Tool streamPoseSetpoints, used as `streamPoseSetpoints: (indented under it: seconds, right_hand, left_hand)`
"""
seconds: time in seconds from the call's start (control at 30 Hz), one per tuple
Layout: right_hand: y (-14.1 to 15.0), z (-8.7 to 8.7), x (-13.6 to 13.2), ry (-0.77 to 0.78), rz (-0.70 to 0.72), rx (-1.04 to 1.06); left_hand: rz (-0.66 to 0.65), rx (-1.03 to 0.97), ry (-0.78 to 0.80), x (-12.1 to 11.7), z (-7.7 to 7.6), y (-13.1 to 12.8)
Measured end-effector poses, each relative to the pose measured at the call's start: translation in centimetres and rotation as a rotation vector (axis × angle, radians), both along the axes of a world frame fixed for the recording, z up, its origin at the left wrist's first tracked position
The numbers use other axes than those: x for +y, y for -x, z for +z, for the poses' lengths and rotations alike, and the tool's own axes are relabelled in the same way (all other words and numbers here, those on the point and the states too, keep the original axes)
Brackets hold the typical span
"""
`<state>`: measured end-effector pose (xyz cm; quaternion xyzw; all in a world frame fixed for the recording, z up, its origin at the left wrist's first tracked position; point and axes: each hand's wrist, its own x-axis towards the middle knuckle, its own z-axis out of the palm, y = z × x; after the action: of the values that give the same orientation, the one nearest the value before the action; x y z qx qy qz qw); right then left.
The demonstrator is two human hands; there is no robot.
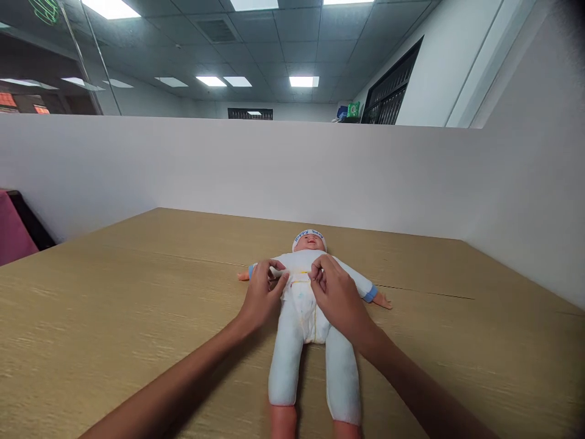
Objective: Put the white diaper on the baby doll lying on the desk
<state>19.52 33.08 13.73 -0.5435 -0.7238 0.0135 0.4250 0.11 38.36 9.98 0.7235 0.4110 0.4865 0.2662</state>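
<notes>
The worktop (137, 299) is bounded at the back by a white wall (256, 171), and its right edge is met by the wall at the right of the frame; its left edge is slanted toward the lower left. Wide bare surface is left on both sides of the doll (290, 344), which is laid on its back, head toward the wall, from the centre to the bottom of the frame. A diaper (307, 314) is fitted around its hips. Both forearms are brought in from the lower corners. The left hand (264, 296) is curled at the diaper's left side, thumb and fingers drawn near; the right hand (336, 292) is bent over its right side, fingertips bunched. Whether the diaper is gripped by either cannot be told.
</notes>
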Motion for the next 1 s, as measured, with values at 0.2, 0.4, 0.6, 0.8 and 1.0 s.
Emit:
streamPoseSetpoints:
  seconds: [0.2, 0.4, 0.6, 0.8, 1.0]
  right_hand:
    - [-1.1, -3.3, -9.9, 0.263, 0.225, 0.131]
    - [-3.7, -6.2, -9.2, 0.273, 0.053, -0.043]
    - [-1.9, -6.5, -8.2, 0.162, -0.046, -0.207]
    - [-1.5, -7.2, -9.2, 0.142, -0.036, -0.164]
    - [-1.5, -7.5, -9.7, 0.178, 0.0, -0.086]
  left_hand:
    - [-0.514, 0.435, -0.037, -8.6, 2.2, 2.3]
    - [-0.326, 0.487, 0.055, -8.0, 0.6, 2.0]
    - [-0.189, 0.562, 0.062, -6.2, -0.5, -0.3]
    - [-0.239, 0.467, 0.019, -6.3, -1.1, -0.1]
    - [-0.261, 0.34, -0.054, -6.4, -1.2, 0.2]
